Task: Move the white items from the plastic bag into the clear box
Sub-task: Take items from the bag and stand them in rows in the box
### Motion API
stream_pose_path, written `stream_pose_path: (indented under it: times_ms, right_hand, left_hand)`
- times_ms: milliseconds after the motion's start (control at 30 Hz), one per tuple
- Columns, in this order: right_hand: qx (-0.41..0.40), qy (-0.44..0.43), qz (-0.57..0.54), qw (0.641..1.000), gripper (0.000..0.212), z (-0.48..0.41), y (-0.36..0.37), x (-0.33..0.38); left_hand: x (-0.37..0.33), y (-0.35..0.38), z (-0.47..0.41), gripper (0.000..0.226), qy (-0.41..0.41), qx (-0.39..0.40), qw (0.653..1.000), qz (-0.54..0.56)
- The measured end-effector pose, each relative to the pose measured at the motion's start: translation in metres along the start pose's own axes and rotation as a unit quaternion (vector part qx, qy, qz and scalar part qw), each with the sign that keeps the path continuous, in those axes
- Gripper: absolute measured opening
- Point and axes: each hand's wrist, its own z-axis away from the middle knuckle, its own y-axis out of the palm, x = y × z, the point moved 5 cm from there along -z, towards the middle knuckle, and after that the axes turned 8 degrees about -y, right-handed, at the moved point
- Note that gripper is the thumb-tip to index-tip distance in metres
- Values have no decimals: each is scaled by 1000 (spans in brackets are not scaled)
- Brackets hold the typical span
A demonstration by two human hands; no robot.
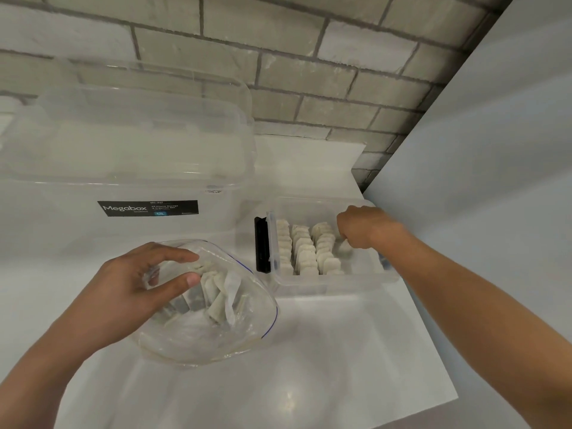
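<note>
- Our left grip (139, 283) is curled round the open mouth of the clear plastic zip bag (216, 335) on the white desk (309, 366). Loose flat white items (216, 300) lie inside the bag.
- Our right grip (362, 227) reaches into the small clear plastic box (340, 284) just right of the bag. Its fingers point down, hidden, so we cannot tell whether they pinch anything.
- Packed rows of white pieces (305, 252) stand in that box, which has a black latch (262, 244) on its left side.
- Behind the bag stands a large clear storage tub (123, 156). Its black label (148, 208) reads "Megabox" and "12L"; the finer print is unreadable.
</note>
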Motion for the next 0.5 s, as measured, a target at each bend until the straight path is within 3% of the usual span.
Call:
stream_pose_path:
  times_ms: [133,500]
  right_hand:
    - [0,-2,30,1000,26,-3,1,1]
    - [-99,46,111,988,22,1,3,-5]
  left_hand:
    - [0,-1,2,22,-10,-4,1000,1]
    - [-5,-1,3,20,-12,-11,1000,4]
